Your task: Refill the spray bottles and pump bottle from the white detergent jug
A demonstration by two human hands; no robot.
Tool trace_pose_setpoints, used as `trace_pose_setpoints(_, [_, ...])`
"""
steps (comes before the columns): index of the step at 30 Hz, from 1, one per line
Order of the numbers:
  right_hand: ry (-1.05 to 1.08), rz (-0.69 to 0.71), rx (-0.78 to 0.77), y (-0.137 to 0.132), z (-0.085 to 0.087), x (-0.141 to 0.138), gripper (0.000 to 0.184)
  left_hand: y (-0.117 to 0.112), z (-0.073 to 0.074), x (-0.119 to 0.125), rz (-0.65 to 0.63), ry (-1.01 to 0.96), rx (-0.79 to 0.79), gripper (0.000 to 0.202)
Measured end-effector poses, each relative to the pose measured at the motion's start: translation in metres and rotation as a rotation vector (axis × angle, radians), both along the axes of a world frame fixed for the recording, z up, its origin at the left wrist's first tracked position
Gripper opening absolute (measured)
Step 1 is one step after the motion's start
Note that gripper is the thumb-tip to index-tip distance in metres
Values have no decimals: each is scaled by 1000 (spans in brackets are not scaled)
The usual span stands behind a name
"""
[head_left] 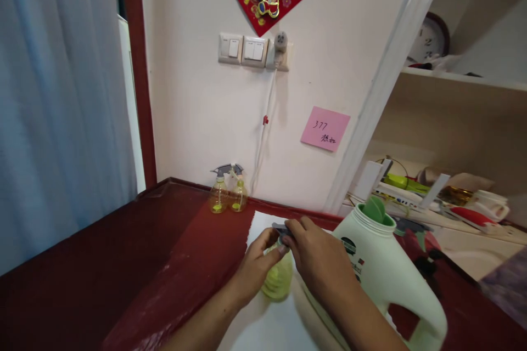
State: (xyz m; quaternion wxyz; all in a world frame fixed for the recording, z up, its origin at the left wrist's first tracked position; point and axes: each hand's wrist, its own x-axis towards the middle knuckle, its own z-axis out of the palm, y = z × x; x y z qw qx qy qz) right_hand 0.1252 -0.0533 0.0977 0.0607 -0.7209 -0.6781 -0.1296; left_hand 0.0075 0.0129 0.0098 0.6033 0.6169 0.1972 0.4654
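Here, a yellow spray bottle (278, 283) is held roughly upright just left of the pale green jug (389, 263), over a white sheet (251, 329); whether its base touches cannot be told. Its neck is gripped by the left hand (262, 250); its grey spray head (280, 227) is grasped by the right hand (312, 245). Two more spray bottles (219, 201) are seen farther left, beyond the jug, on the red surface (148, 263).

The person's bare left forearm (208, 310) slants inward and forward, as does the right forearm (356, 301). The left hand (263, 255) reaches its thumb toward the right hand (308, 244), whose fingers curl down just beside it.
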Motion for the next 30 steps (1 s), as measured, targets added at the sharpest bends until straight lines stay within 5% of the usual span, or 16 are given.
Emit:
trace_pose_setpoints(10, [25,-4,-3,-5,-1,0,12,6,-7,6,127,76,-22,27])
trace_pose_setpoints(18, [34,-6,-4,-3,-2,5,12,2,5,-5,-15,85,49,20])
trace_pose_setpoints(25, [34,5,3,-4,-2,3,8,7,-9,10,187,122,-16,29])
trace_pose_setpoints(30, [45,17,5,-4,-3,5,12,2,-1,3,62,117,39,20])
